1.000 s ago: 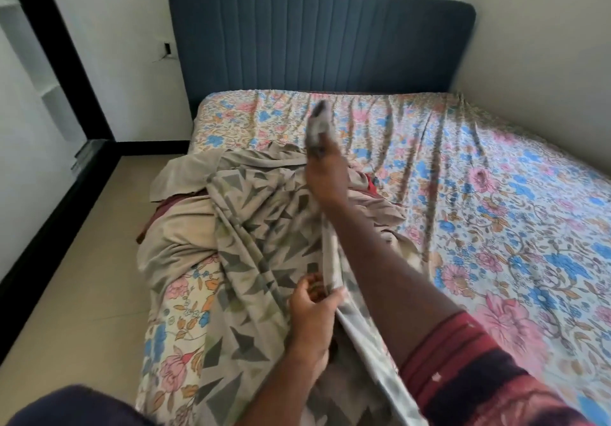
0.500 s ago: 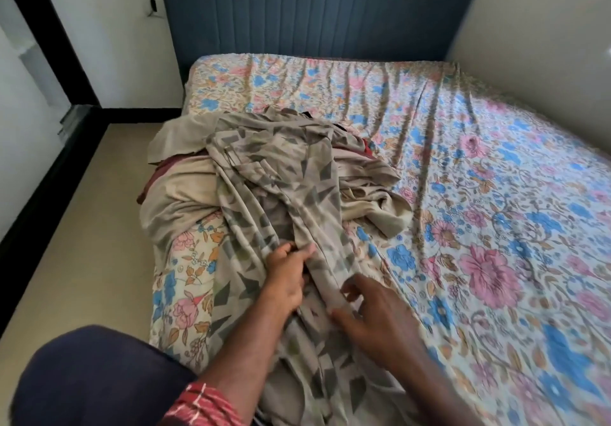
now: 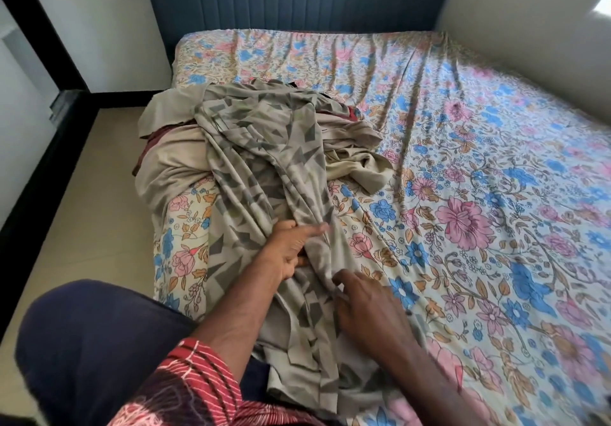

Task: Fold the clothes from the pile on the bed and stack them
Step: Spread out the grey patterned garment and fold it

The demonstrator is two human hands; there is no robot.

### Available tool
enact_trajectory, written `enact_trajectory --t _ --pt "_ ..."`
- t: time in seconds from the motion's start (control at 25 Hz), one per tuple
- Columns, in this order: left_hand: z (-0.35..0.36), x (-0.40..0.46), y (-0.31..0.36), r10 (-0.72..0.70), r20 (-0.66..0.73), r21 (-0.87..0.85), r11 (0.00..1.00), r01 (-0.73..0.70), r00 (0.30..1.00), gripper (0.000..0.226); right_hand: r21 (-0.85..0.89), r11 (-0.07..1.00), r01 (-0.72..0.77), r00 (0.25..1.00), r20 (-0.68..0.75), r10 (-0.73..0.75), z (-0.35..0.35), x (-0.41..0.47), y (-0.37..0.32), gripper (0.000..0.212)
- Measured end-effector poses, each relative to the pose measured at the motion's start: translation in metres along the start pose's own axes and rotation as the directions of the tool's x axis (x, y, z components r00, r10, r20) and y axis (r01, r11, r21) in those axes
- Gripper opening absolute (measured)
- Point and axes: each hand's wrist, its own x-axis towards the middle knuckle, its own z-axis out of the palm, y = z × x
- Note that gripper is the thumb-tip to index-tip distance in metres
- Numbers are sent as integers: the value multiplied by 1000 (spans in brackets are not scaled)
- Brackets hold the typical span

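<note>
My left hand point(image 3: 287, 253) has its fingers curled into a fold of the grey patterned garment point(image 3: 264, 161), pinching it near the middle of its length, with the forefinger stretched along the cloth. My right hand point(image 3: 367, 306) rests just beside it, lower down on the same garment, fingers bent and touching the fabric; whether they have actually caught an edge I cannot tell from here.

The garment runs from my lap up the bed point(image 3: 463, 194) and lies draped over the pile of clothes point(image 3: 178, 154) near the left side of the mattress, where beige cloth and a bit of dark red show beneath it.

The risks I see: the fabric looks thin and slippery, so a one-sided pull could slide it out of my right fingers and bunch it instead of flattening it. Its far end sits on the pile, so tugging towards me may drag the beige pieces along, and those already hang over the edge towards the floor point(image 3: 82, 227). Creases gathered under my left hand could get folded in.
</note>
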Motion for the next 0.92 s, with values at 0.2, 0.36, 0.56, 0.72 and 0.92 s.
enact_trajectory --t 0.2,0.36,0.56,0.72,0.92 --pt "-20 -16 0 30 -77 -173 984 -43 997 18 -37 986 165 977 144 -158 -13 -25 -10 48" --pt "-39 -37 -8 23 -97 -128 991 -36 995 22 -179 964 199 953 263 -148 -16 -49 9 29" --pt "-35 -79 -37 103 -14 226 969 -97 995 37 -26 897 442 882 194 -430 -16 -80 -28 29" --pt "-78 -117 -35 40 4 437 899 -38 999 34 337 867 368 815 331 -475 -47 -85 0 36" --pt "-146 -128 -4 376 157 763 542 -354 913 9 378 794 476 837 84 -541 -31 -29 66 42"
